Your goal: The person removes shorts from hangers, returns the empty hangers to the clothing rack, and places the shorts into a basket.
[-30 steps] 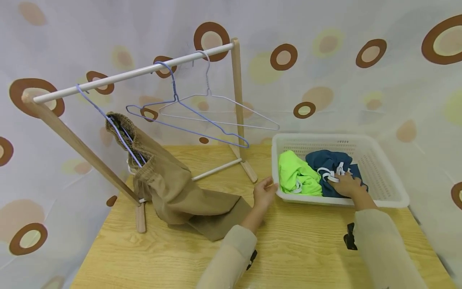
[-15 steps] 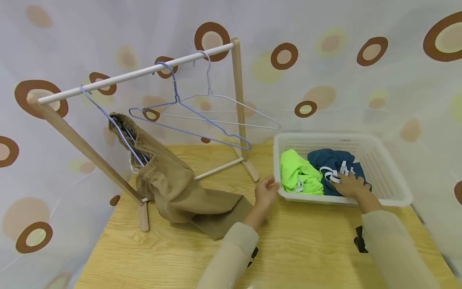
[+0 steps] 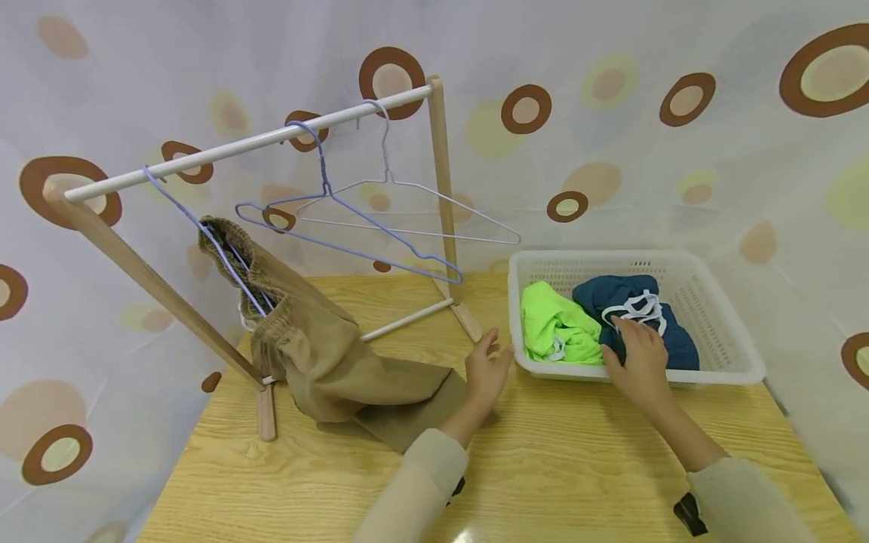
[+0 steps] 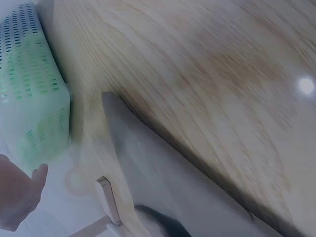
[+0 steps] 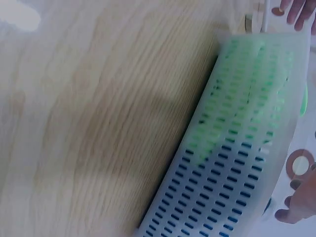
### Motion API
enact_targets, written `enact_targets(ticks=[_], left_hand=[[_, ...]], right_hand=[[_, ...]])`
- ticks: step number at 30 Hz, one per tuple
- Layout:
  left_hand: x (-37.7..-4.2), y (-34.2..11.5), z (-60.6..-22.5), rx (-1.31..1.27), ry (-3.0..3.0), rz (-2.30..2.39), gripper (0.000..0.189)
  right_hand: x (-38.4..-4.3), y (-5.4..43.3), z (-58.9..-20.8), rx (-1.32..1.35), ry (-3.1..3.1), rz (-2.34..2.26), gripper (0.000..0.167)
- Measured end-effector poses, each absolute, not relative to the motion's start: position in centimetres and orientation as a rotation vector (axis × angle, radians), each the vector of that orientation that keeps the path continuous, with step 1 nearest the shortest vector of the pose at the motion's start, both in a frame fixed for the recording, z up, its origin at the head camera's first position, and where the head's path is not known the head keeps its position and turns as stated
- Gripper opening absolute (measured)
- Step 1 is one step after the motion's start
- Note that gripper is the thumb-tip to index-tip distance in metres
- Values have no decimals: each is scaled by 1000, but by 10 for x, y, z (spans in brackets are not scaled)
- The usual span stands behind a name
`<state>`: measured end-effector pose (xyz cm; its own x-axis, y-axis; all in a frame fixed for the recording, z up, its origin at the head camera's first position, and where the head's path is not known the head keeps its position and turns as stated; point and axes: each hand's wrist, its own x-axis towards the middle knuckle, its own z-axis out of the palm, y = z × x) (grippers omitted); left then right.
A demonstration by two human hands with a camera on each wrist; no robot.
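A white perforated basket (image 3: 729,317) stands on the table's right side. In it a lime-green garment (image 3: 557,324) lies left of a dark blue garment (image 3: 679,347) with a white drawstring (image 3: 650,305). My right hand (image 3: 641,369) hovers over the basket's front rim, its fingers loosely bent at the blue cloth; whether they touch it I cannot tell. In the right wrist view, thumb and fingers of this right hand (image 5: 303,200) are spread above the rim. Just outside the basket's left end is my left hand (image 3: 487,369), fingers relaxed, holding nothing.
On the left, a wood-and-white clothes rack (image 3: 271,139) carries a blue hanger (image 3: 353,215), a pale hanger (image 3: 441,194) and brown trousers (image 3: 353,369) on another hanger (image 3: 231,264). Their legs trail onto the wooden table (image 3: 543,467), close to my left forearm.
My right hand has drawn back from the blue garment and shifted left, uncovering more drawstring. My left hand has come slightly away from the basket's rim.
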<state>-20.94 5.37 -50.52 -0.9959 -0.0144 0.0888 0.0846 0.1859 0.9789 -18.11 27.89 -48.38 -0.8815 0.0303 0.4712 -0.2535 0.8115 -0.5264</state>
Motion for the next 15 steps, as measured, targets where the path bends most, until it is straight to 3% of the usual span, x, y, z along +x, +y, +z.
enact_targets(ticks=[15], left_hand=[[-167,-22,-498,-473,-2365,-1710,49]], right_hand=[[-149,226,-489,474,-2418,797,38]])
